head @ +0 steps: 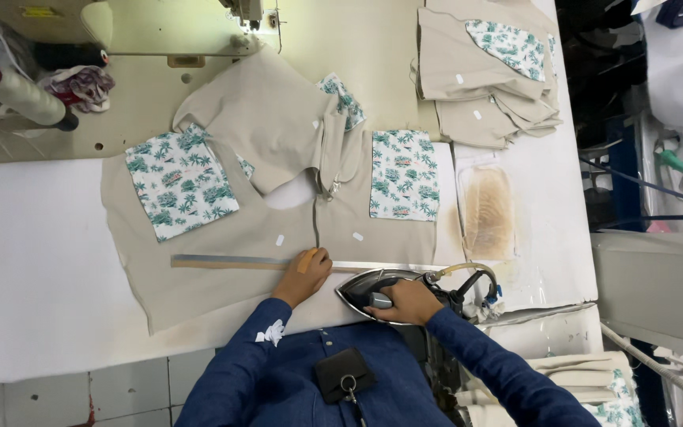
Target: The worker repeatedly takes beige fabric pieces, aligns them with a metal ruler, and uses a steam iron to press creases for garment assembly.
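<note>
A beige garment piece (pixel 207 269) lies spread on the white padded table (pixel 41 261), with two palm-print pockets (pixel 179 180) (pixel 404 175). A long metal ruler (pixel 223 261) lies across the garment's lower part. My left hand (pixel 304 274) presses flat on the ruler and fabric, fingers together. My right hand (pixel 406 301) grips the handle of a steam iron (pixel 373 286), which rests on the garment's lower edge just right of my left hand.
A stack of folded beige pieces (pixel 484 71) sits at the far right. A scorched iron rest pad (pixel 487 212) lies beside the garment. A sewing machine (pixel 160 28) stands at the back, a thread cone (pixel 17 91) at far left. More folded pieces (pixel 586 383) sit at lower right.
</note>
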